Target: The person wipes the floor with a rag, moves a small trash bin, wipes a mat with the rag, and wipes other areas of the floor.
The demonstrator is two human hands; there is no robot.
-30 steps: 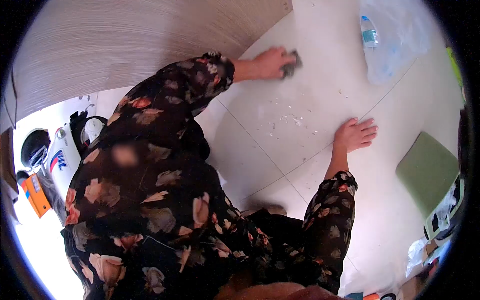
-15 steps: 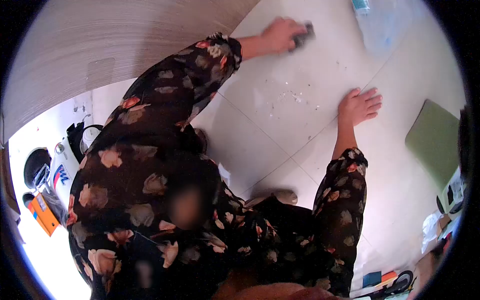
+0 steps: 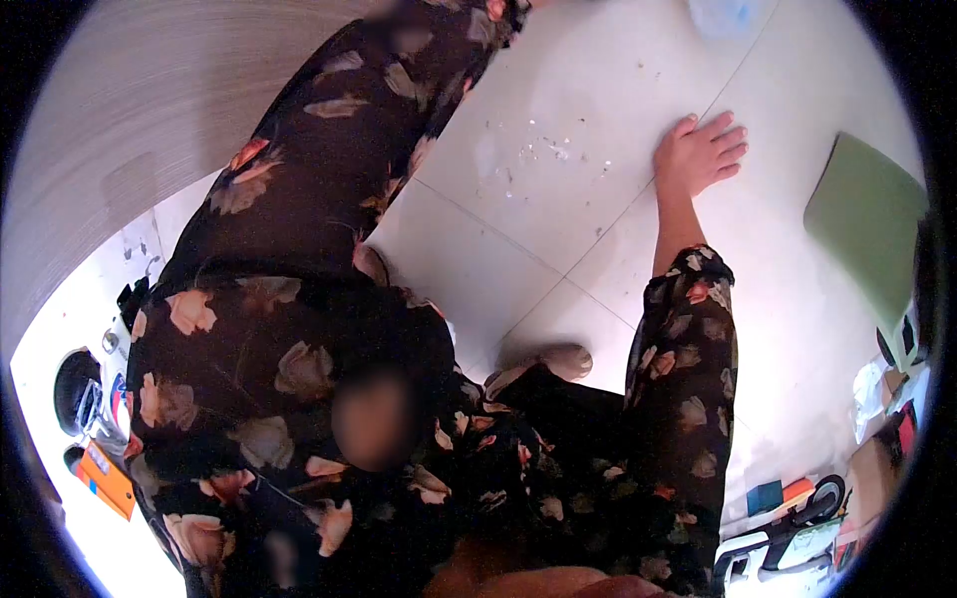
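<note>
So the right hand (image 3: 701, 156) is planted palm-down on the tiled floor (image 3: 797, 329), fingers released and spread out flat, thumb held off to the side toward the crumbs. A grout line is partly covered by it. The floral right sleeve (image 3: 688, 409) is pushed up a bit, so some bare forearm gets shown too.

The left arm is stretched way out in its floral left sleeve (image 3: 329, 130), and it's cut off by the top edge just past the cuff, with only a sliver of left wrist (image 3: 539, 4) left in frame. The left hand itself is outside the shot, so honestly it can't be told whether those fingers are clenched, loose or wrapped round something.

The crumbs (image 3: 556, 149), white and dark bits mostly, are scattered over the floor between the left sleeve and the right hand. A few are strewn near the right wrist, and a couple more specks can be spotted farther up toward the top edge.

Around all that: a wood-grain panel (image 3: 110, 130) is seen at upper left, a clear plastic bag (image 3: 725, 15) is clipped by the top edge, and a green slab (image 3: 867, 199) is set well off to the right. A foot (image 3: 564, 361) is tucked below the tile joint, an orange packet (image 3: 107, 481) is parked at lower left, and a jumble with a blue box (image 3: 765, 497) is crammed into the lower right.
</note>
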